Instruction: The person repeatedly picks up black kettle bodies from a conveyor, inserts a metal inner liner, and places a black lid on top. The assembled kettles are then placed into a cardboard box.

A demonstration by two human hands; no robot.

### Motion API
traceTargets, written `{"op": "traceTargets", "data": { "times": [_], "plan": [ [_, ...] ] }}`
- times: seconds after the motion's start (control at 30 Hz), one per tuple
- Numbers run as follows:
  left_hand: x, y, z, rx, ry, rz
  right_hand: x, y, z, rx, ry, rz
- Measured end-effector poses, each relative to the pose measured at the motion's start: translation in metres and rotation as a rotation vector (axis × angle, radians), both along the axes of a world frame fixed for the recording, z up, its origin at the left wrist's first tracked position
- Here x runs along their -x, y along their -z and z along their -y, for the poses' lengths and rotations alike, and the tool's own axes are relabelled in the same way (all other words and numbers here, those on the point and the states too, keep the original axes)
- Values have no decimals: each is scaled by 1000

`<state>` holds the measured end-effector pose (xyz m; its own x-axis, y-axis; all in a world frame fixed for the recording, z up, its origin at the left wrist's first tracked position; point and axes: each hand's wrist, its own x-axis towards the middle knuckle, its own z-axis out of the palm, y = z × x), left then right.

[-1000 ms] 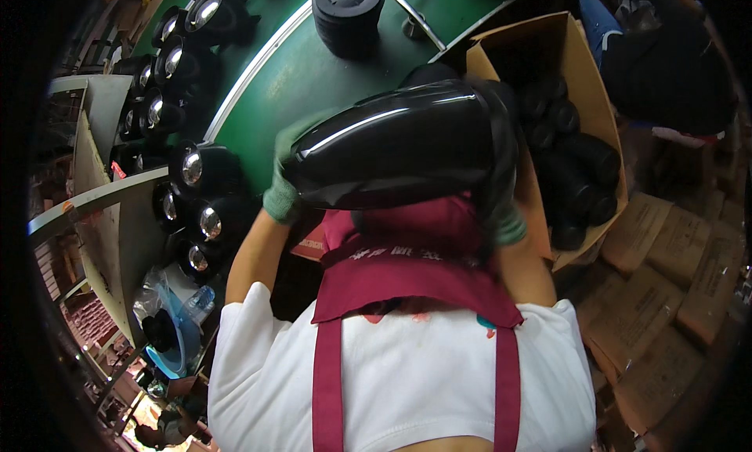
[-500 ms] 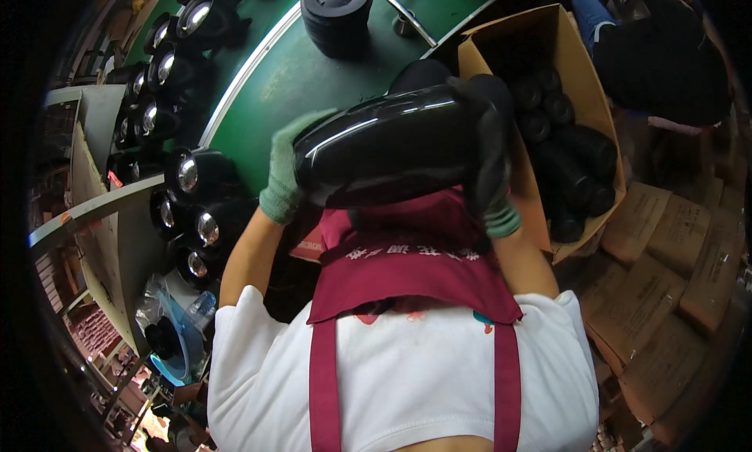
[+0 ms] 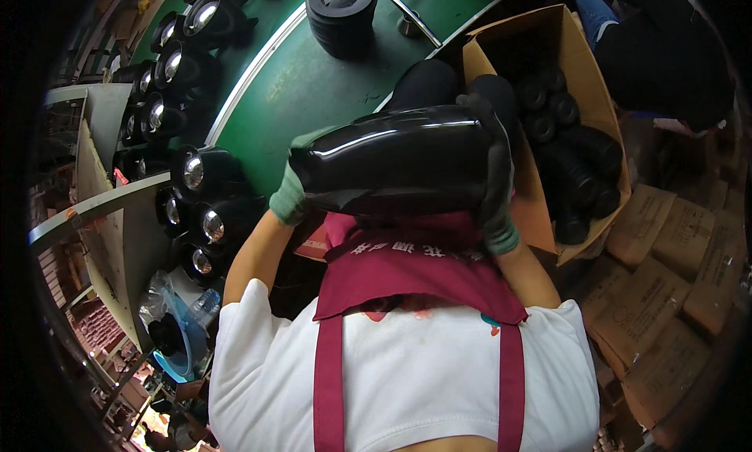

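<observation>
A large glossy black cylinder (image 3: 392,162), bulging and tapered toward its left end, lies sideways between my two gloved hands above my lap. My left hand (image 3: 291,187), in a pale green glove, grips the narrower left end; most of its fingers are hidden behind the rim. My right hand (image 3: 493,174), its glove dark over the fingers and green at the cuff, wraps round the right end. What is inside the cylinder cannot be seen. Beyond it, a matt black ribbed round part (image 3: 341,17) stands on the green tabletop (image 3: 274,99).
Several black housings with shiny metal centres (image 3: 202,170) line the left side. An open carton (image 3: 540,213) of black ribbed tubes stands at my right, with closed brown cartons (image 3: 642,295) behind. A metal handle (image 3: 411,17) is at the table edge. A blue basin (image 3: 188,342) sits lower left.
The cylinder has turned slightly and dropped a little toward my lap, both hands keeping hold of it. The whole view has shifted slightly.
</observation>
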<state>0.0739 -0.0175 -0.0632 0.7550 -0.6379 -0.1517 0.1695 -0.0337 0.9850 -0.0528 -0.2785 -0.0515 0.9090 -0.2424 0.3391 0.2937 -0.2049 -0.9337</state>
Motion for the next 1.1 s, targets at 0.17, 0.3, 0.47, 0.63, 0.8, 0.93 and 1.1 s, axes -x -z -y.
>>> {"op": "traceTargets", "data": {
  "times": [0.17, 0.3, 0.47, 0.63, 0.8, 0.93, 1.1],
  "plan": [
    [-18, -40, 18, -237, 74, 557, -12, 16, 22, -199, -129, -85],
    [-7, 0, 17, -20, -58, 83, -17, -33, 27, -44, -68, -203],
    [-1, 78, -6, 367, -16, -154, -4, -26, 16, 40, 43, -105],
    [0, 74, 1, 147, -43, 61, 3, -12, 18, -66, 45, -134],
    [14, 62, 9, 63, 45, 148, -2, -30, 9, -66, 51, -86],
    [31, 52, 9, 75, 260, 108, -17, -76, -10, 367, -47, 71],
    [27, 37, -4, -32, 471, 465, -30, -78, -9, 501, -420, 262]
  ]
}}
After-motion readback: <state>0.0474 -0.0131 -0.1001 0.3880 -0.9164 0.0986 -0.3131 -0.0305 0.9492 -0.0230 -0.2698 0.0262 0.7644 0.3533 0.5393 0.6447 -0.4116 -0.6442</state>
